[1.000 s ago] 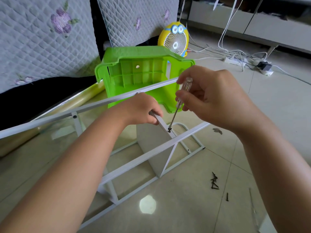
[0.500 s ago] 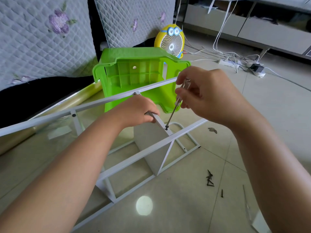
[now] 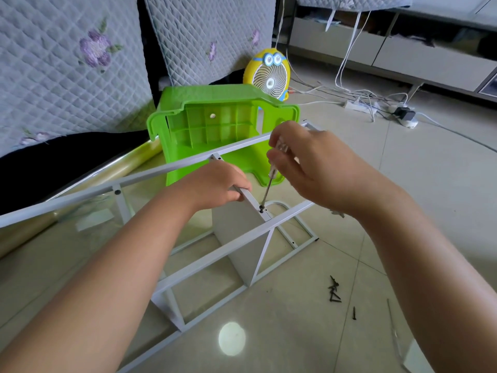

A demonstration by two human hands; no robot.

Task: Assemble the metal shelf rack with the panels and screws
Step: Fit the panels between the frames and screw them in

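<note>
Loose screws (image 3: 334, 290) lie on the floor below my right wrist, beside the white rack frame (image 3: 215, 255). My left hand (image 3: 215, 187) grips the panel (image 3: 236, 238) by its top edge, and just right of it my right hand (image 3: 317, 168) pinches the screwdriver (image 3: 270, 181), tip set on a screw (image 3: 261, 207) at the panel's corner. Beyond both hands lies a green stool (image 3: 215, 127).
</note>
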